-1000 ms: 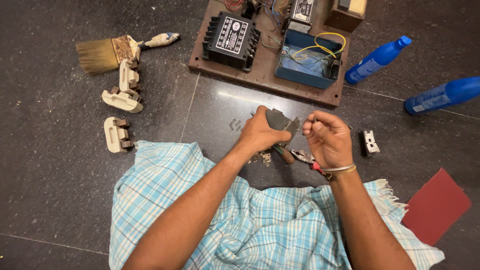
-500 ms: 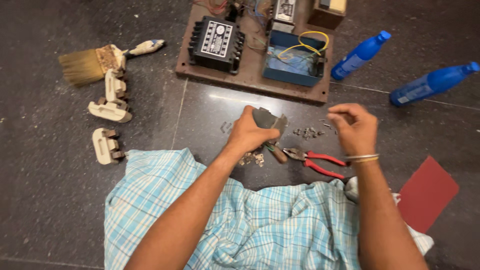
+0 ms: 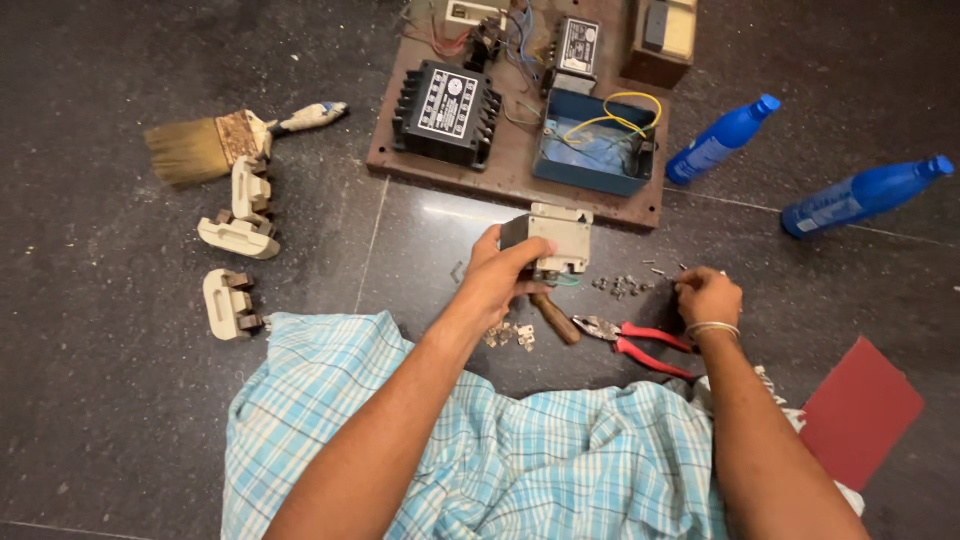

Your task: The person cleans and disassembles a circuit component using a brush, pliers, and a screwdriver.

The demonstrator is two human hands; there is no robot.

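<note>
Grey metal switch housing (image 3: 548,242), judged rigid and weighty, was clamped sidewise by left hand (image 3: 497,278); right hand (image 3: 706,297) pinched small screws (image 3: 622,286).

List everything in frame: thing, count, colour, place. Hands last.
wooden board: 1, brown, top centre, carries electrical parts
black unit: 1, on board, left
blue box: 1, open, on board, right
bottles: 2, blue, lying top right
brush: 1, tan bristles, top left
ceramic pieces: 3, cream, left floor
pliers: 1, red handles, floor centre
screws: several, grey, by right hand
red sheet: 1, lower right
grey switch box: 1, in left hand
left hand: gripping box
right hand: at the screws
</note>
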